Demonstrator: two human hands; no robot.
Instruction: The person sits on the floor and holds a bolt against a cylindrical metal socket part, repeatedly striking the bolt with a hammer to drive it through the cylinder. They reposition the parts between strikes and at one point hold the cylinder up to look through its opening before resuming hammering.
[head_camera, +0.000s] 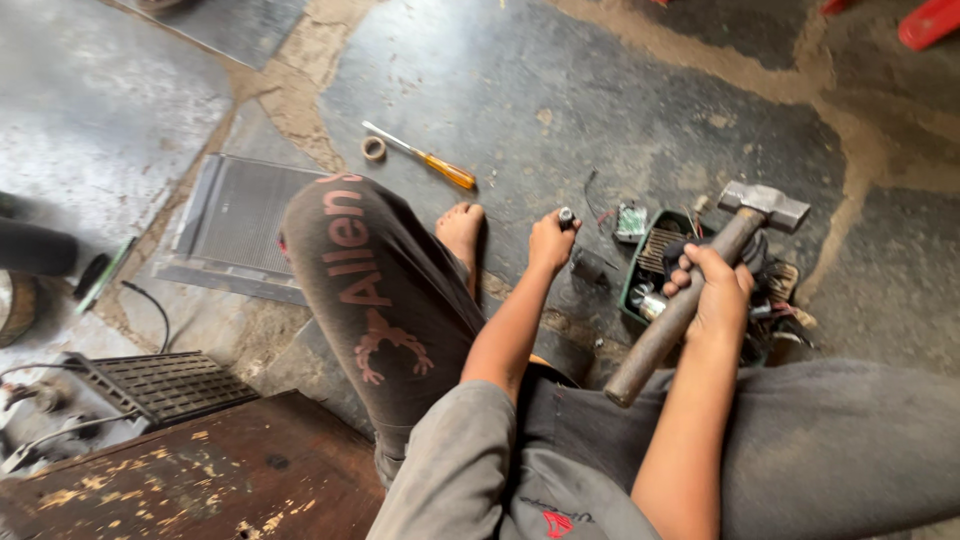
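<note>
Steel head: the hammer (700, 285) has a grey block head raised above the small green tray (632, 285) of parts, its wooden handle slanting down toward the person's lap.
Right hand: the right hand (718, 292) is closed around the handle about midway up, knuckles toward the camera.
Left hand: the left hand (550, 240) is closed in a fist round a short dark punch (567, 216), whose metal top shows above the thumb; its lower end is hidden.
Relative position: the hammer head sits to the right of the punch and well apart from it, slightly farther from the body.
Doing it well: in my judgement, keep the punch upright, fingers below its top, and land the face squarely.
Floor: a screwdriver (425, 158) with an orange handle and a tape roll (374, 148) lie beyond the bare foot (461, 228).
</note>
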